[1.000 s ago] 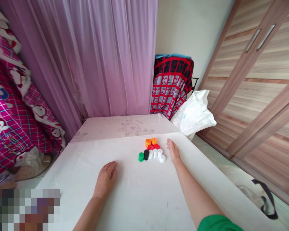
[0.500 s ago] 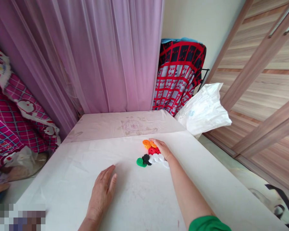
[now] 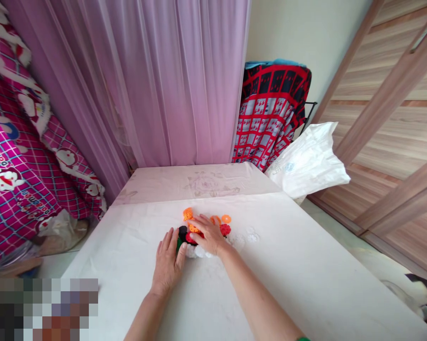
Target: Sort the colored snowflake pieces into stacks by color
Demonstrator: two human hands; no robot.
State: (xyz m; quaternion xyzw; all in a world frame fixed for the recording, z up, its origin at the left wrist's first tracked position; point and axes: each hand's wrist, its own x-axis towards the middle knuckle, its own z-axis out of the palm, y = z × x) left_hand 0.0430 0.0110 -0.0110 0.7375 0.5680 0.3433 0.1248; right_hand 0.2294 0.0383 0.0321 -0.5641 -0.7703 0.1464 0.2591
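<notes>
Discs [image 3: 225, 229] now leftward, under right hand [image 3: 208, 235]

Left hand [image 3: 168, 263], right hand [image 3: 209, 235], palms down

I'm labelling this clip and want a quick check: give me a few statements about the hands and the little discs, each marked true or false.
1. The right hand rests palm down on a cluster of small coloured discs. True.
2. The left hand is raised well above the table. False: the left hand lies flat on the white table, fingertips at the edge of the cluster.
3. An orange disc lies just beyond the fingers of both hands. True.
4. The curtain behind the table is green. False: the curtain is pinkish purple.
5. A white bag sits by the table's far right corner. True.
</notes>
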